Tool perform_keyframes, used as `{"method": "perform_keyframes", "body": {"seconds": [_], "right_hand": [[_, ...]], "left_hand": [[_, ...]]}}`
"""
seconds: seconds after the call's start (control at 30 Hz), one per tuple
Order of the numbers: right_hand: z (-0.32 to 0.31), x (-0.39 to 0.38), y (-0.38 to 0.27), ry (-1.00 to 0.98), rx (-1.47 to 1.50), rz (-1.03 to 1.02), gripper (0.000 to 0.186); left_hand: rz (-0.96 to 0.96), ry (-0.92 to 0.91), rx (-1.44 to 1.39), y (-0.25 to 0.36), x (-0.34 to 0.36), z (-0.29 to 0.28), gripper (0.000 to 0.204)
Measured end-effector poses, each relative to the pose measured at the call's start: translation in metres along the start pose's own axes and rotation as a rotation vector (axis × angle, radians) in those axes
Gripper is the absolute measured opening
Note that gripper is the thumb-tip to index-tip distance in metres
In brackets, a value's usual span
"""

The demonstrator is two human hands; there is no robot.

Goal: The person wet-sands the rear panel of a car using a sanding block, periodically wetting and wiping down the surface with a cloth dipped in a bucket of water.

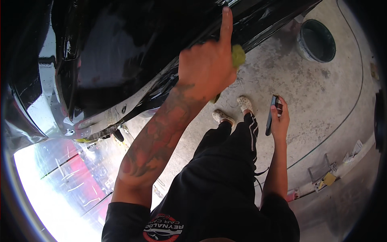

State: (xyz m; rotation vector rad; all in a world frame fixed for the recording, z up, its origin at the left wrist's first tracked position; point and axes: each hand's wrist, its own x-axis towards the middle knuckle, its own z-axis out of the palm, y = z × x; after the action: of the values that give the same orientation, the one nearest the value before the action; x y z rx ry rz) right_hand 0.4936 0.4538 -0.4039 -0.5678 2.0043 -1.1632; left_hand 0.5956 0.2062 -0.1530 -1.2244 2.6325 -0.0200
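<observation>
My left hand (205, 66) is raised against the glossy black car body (109, 44), its index finger stretched upward with the tip on or very near the paint. The other fingers curl round a yellow-green cloth (238, 56), partly hidden behind the hand. Lower down, at my right side and away from the car, my right hand (281, 121) grips a long, flat, dark tool (269, 124) held lengthwise; exactly what kind of tool it is, I cannot tell.
A dark bucket (316, 40) stands on the concrete floor (334, 88) at the upper right. A thin hose or cable (354, 105) curves along the right. Small items (328, 177) lie by the lower-right edge. My feet are below the car's side; bright light glares at lower left.
</observation>
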Motion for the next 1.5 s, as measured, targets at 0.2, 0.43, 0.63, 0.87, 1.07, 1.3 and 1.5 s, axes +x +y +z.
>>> {"method": "perform_keyframes", "body": {"seconds": [0.2,0.43,0.63,0.87,1.07,1.3,1.5], "right_hand": [[-0.011,-0.001,0.008,-0.001,-0.001,-0.024,0.047],[-0.019,-0.004,0.014,-0.007,-0.043,0.004,0.045],[-0.016,0.002,0.020,0.000,-0.047,-0.073,0.048],[-0.017,0.003,0.024,0.000,-0.052,-0.060,0.047],[-0.009,0.008,0.017,-0.019,-0.007,-0.100,0.046],[0.007,0.011,0.000,-0.081,-0.021,-0.126,0.045],[0.026,0.011,-0.026,-0.086,0.135,-0.090,0.045]], "left_hand": [[-0.344,-0.603,0.194,0.003,0.023,-0.030,0.046],[-0.223,-0.279,0.076,-0.034,-0.008,-0.002,0.110],[-0.217,-0.277,0.082,-0.044,-0.020,0.001,0.109],[-0.182,-0.223,0.170,-0.059,-0.049,0.011,0.111],[0.011,-0.018,0.164,-0.056,-0.048,0.025,0.114],[-0.001,-0.038,0.307,-0.034,-0.017,0.011,0.102],[-0.076,-0.185,0.305,-0.043,-0.022,0.013,0.100]]}}
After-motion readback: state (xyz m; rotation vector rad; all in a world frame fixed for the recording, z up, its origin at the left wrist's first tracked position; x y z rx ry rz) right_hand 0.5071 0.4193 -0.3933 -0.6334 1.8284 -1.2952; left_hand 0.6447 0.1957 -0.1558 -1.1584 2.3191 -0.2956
